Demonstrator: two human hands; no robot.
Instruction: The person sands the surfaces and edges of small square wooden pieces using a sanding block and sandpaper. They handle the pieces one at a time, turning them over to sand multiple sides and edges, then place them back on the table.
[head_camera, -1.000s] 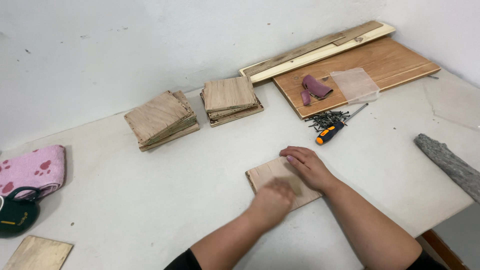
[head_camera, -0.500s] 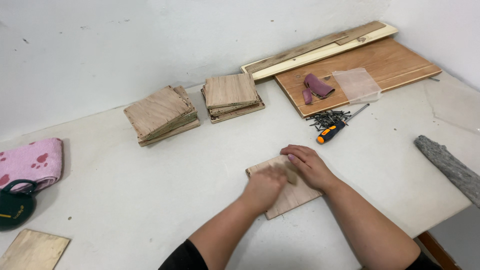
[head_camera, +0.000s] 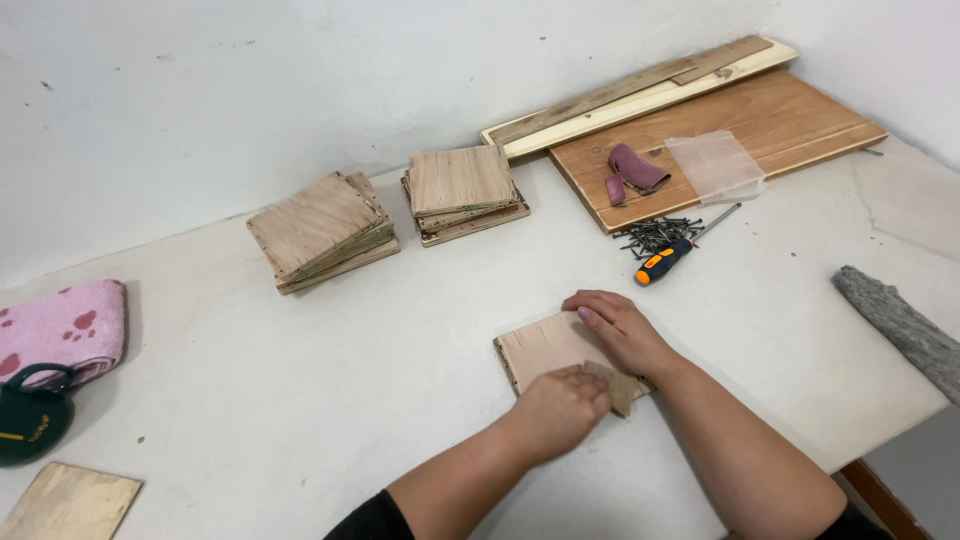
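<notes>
A pink towel (head_camera: 62, 328) lies at far left; two stacks of wooden squares (head_camera: 322, 230) sit behind. Mid-table, the left hand (head_camera: 556, 410) pinches sandpaper (head_camera: 617, 385) on a plywood square (head_camera: 547, 350), while the right hand (head_camera: 618, 328) presses it flat, fingers spread

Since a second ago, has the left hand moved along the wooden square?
Yes. The left hand slid back toward the person, away from the screwdriver, along the wooden square.

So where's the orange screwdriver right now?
In the head view the screwdriver lies on the white table, up and to the right of the right hand, beside the pile of dark screws.
</notes>
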